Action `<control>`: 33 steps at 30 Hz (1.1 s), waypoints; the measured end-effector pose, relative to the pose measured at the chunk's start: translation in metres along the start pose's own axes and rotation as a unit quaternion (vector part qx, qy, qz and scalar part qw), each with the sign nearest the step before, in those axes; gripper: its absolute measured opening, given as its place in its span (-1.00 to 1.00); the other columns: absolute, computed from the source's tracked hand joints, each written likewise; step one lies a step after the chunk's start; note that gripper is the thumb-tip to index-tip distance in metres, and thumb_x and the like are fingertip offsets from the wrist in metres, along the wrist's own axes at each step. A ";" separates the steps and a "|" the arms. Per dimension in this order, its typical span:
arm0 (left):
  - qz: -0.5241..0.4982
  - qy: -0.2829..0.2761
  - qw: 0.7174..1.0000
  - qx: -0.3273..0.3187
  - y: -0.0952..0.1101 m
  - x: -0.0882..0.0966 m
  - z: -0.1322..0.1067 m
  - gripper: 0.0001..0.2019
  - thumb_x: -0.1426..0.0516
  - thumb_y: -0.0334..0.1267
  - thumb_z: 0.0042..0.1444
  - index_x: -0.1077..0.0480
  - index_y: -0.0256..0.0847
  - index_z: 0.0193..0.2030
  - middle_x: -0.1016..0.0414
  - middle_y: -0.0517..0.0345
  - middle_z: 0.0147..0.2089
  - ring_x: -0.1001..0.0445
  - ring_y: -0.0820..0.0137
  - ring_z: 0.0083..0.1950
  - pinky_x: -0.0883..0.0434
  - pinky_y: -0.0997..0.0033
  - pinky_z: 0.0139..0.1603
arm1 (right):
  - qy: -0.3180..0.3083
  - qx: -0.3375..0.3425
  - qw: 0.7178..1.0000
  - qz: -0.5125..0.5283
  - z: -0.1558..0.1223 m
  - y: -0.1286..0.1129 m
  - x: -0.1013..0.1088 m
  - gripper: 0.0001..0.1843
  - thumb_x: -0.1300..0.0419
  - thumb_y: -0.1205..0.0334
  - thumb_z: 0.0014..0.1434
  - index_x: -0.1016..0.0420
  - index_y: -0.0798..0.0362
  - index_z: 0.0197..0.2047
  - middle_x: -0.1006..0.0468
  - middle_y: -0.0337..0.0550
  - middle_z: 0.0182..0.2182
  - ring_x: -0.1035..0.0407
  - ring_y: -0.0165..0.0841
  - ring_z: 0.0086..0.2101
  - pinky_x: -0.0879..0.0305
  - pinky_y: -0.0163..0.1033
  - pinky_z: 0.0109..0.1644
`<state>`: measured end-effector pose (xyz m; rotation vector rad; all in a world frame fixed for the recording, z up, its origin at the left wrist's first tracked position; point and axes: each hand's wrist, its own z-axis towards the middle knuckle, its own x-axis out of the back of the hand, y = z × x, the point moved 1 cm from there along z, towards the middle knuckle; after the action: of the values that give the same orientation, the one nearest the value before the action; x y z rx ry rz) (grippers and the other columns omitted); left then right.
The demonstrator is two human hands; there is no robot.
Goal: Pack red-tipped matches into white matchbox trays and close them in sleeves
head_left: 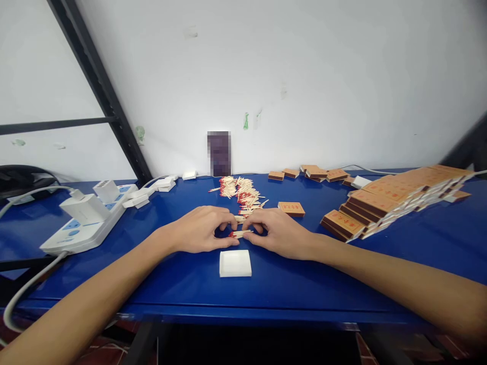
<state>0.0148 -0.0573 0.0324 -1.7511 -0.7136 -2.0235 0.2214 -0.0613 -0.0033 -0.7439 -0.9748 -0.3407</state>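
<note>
A small bunch of red-tipped matches [241, 233] lies between my two hands over the blue table. My left hand [205, 228] has its thumb and fingers curled in at the red-head end. From the other side, my right hand [276, 232] closes its thumb and fingers round the plain ends. Just in front of the hands sits a white matchbox tray [235, 264], with no matches visible in it. Beyond the fingers a loose heap of matches [245, 192] stretches back towards the wall. An orange-brown matchbox [291, 209] rests just past my right hand.
Stacked matchboxes [375, 200] fan out on the right, with several more [314, 171] along the wall. White trays [165, 183] lie at the back left. A power strip [89, 225] with plugs and cables occupies the left. A pixelated dark rectangle [219, 153] stands by the wall.
</note>
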 end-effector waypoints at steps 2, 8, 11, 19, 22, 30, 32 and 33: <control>-0.010 -0.010 1.000 0.011 0.000 0.000 0.001 -0.69 -0.07 0.01 0.23 -0.35 -0.21 -0.31 -0.35 0.25 -0.43 -0.25 0.47 -0.47 -0.12 0.44 -0.42 | -0.003 0.001 1.000 -0.009 0.000 -0.001 0.000 -0.88 -0.16 0.21 0.21 -0.48 0.05 -0.32 -0.24 -0.36 -0.56 -0.16 -0.49 -0.50 0.01 -0.33 -0.39; -0.020 -0.039 0.999 0.024 0.001 -0.002 0.001 -0.73 0.01 -0.03 0.29 -0.30 -0.18 -0.23 -0.30 0.29 -0.51 -0.25 0.46 -0.51 -0.09 0.44 -0.45 | -0.010 0.012 0.999 -0.028 0.000 -0.003 0.001 -0.87 -0.13 0.22 0.24 -0.46 0.06 -0.30 -0.28 -0.34 -0.53 -0.15 -0.48 -0.48 0.00 -0.32 -0.37; -0.014 -0.044 0.998 0.033 0.001 -0.002 0.001 -0.77 0.01 -0.08 0.29 -0.30 -0.19 -0.23 -0.30 0.28 -0.51 -0.25 0.45 -0.50 -0.09 0.44 -0.46 | -0.010 0.016 0.999 -0.033 0.000 -0.002 0.001 -0.86 -0.12 0.21 0.25 -0.45 0.06 -0.30 -0.31 -0.32 -0.52 -0.16 -0.47 -0.47 0.00 -0.32 -0.36; -0.010 -0.041 0.999 0.028 0.000 -0.002 0.000 -0.84 0.00 -0.15 0.28 -0.27 -0.18 -0.26 -0.31 0.30 -0.51 -0.24 0.47 -0.52 -0.09 0.44 -0.45 | -0.017 0.014 0.999 -0.040 0.002 -0.002 0.000 -0.84 -0.11 0.21 0.26 -0.40 0.06 -0.33 -0.33 -0.30 -0.50 -0.17 -0.45 -0.46 0.00 -0.32 -0.36; 0.007 -0.036 0.999 0.027 -0.001 -0.004 0.000 -0.83 0.01 -0.15 0.29 -0.26 -0.18 -0.27 -0.33 0.29 -0.49 -0.27 0.46 -0.50 -0.10 0.43 -0.45 | -0.021 0.020 0.999 -0.033 0.002 -0.004 -0.001 -0.82 -0.08 0.19 0.29 -0.38 0.06 -0.32 -0.35 -0.29 -0.48 -0.16 -0.45 -0.47 -0.02 -0.31 -0.35; 0.057 -0.032 0.998 0.017 -0.003 -0.007 -0.001 -0.77 0.08 -0.12 0.35 -0.24 -0.18 -0.25 -0.42 0.21 -0.43 -0.37 0.40 -0.46 -0.14 0.41 -0.42 | -0.022 0.032 0.998 -0.051 0.002 -0.003 -0.002 -0.83 -0.02 0.25 0.31 -0.35 0.05 -0.31 -0.41 -0.23 -0.42 -0.21 -0.42 -0.44 -0.05 -0.30 -0.34; 0.073 -0.034 0.997 0.016 -0.001 -0.006 -0.001 -0.76 0.09 -0.10 0.35 -0.24 -0.19 -0.24 -0.43 0.20 -0.43 -0.39 0.38 -0.45 -0.14 0.41 -0.43 | -0.025 0.031 0.998 -0.055 0.002 -0.004 -0.002 -0.84 -0.02 0.27 0.30 -0.35 0.05 -0.31 -0.41 -0.24 -0.42 -0.22 -0.42 -0.43 -0.06 -0.30 -0.34; 0.080 -0.034 0.996 0.013 -0.001 -0.006 -0.002 -0.75 0.08 -0.09 0.35 -0.24 -0.19 -0.24 -0.43 0.20 -0.43 -0.39 0.37 -0.45 -0.13 0.40 -0.44 | -0.025 0.029 0.998 -0.055 0.002 -0.004 -0.002 -0.85 -0.02 0.27 0.30 -0.34 0.05 -0.31 -0.41 -0.24 -0.43 -0.22 -0.42 -0.44 -0.06 -0.30 -0.34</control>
<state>0.0142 -0.0580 0.0261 -1.8074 -0.5959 -1.8488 0.2168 -0.0630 -0.0028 -0.6502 -1.0704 -0.3905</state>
